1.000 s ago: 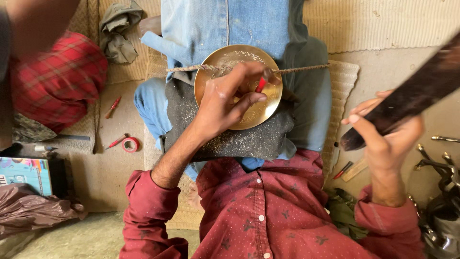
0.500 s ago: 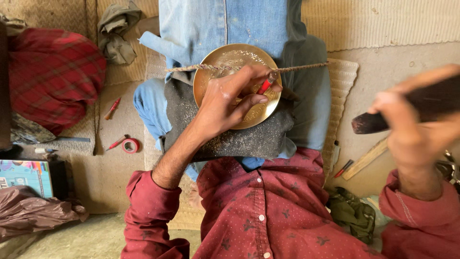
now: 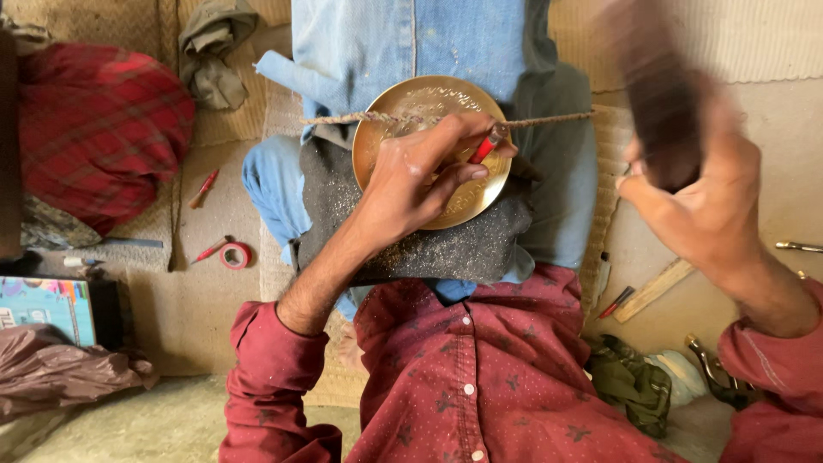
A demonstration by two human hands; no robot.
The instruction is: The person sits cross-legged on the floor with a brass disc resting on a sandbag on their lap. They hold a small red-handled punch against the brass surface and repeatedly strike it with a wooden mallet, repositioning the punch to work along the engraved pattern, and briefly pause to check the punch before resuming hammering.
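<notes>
on the lap, head view: round brass plate [image 3: 429, 129] sits on a dark gritty cloth [image 3: 411, 244] over the knees, a rope [image 3: 549, 120] stretched across its upper half. left hand [image 3: 420, 176] rests on the plate, fingers pinching a small red-tipped tool [image 3: 484, 147] against the metal near its right edge. right hand [image 3: 703, 201] is raised off to the right, wrapped around a dark blurred mallet [image 3: 656, 107], well apart from the plate.

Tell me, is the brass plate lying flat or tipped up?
Flat: the brass plate rests face-up on the lap, rope across it.
</notes>
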